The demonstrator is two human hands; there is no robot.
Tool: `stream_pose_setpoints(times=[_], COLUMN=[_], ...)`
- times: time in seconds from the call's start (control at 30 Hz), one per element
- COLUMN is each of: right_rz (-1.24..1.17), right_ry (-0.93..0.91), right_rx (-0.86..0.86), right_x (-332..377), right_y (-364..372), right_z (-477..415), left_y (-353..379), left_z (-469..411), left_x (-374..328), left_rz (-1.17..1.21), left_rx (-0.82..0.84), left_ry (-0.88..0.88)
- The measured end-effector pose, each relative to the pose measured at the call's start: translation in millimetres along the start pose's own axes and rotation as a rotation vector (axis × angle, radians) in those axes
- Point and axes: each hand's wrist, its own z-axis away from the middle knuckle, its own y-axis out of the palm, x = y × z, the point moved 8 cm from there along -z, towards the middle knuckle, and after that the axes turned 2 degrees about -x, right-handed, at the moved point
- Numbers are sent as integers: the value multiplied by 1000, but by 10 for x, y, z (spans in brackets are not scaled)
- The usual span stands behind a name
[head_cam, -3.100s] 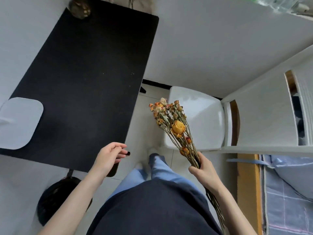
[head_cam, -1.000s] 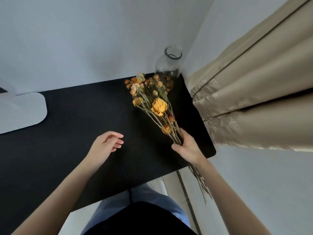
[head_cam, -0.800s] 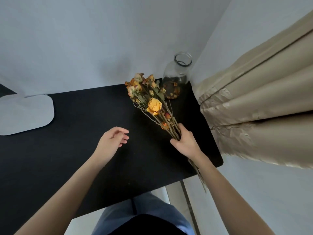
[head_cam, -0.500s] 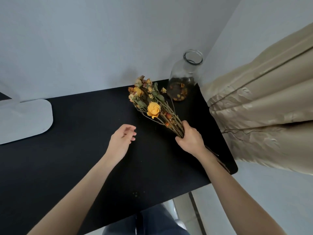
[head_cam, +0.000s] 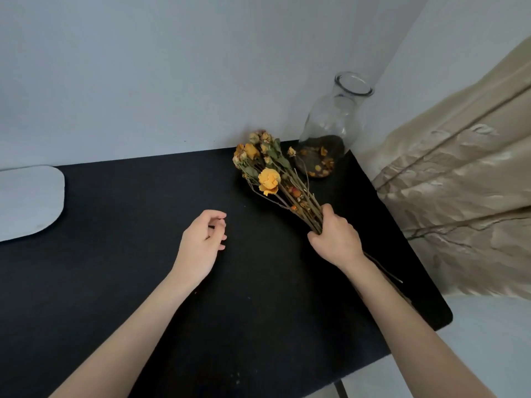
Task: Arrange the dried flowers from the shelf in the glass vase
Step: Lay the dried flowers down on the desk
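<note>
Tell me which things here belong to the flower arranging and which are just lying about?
In the job: dried flowers, gripped by the right hand; glass vase, upright at the far corner of the table; left hand, holding nothing.
Just about: flat white object at the left edge; beige curtain.

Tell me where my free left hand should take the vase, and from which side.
Probably grip the vase at its narrow neck just under the rim, coming from the left and above: the body flares wide, the wall stands behind, the curtain crowds its right, and the flowers lie before its base.
</note>
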Motion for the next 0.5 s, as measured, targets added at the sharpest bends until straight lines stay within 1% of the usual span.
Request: stream_pose_setpoints(times=[0.1, 0.3, 0.4, 0.5], right_rz=[24, -16, -12, -17], right_ry=[-15, -79, -125, -148], right_rx=[-31, -68, -91, -68], right_x=[-20, -69, -18, 16], right_y=[31, 11, -18, -50], right_z=[-33, -112, -115, -55], left_y=[-35, 9, -27, -50], left_z=[-9, 23, 5, 31], left_x=[58, -9, -21, -69], left_rz=[-9, -126, -51, 9], left_rx=[-45, -33, -34, -71], left_ry=[75, 266, 296, 288])
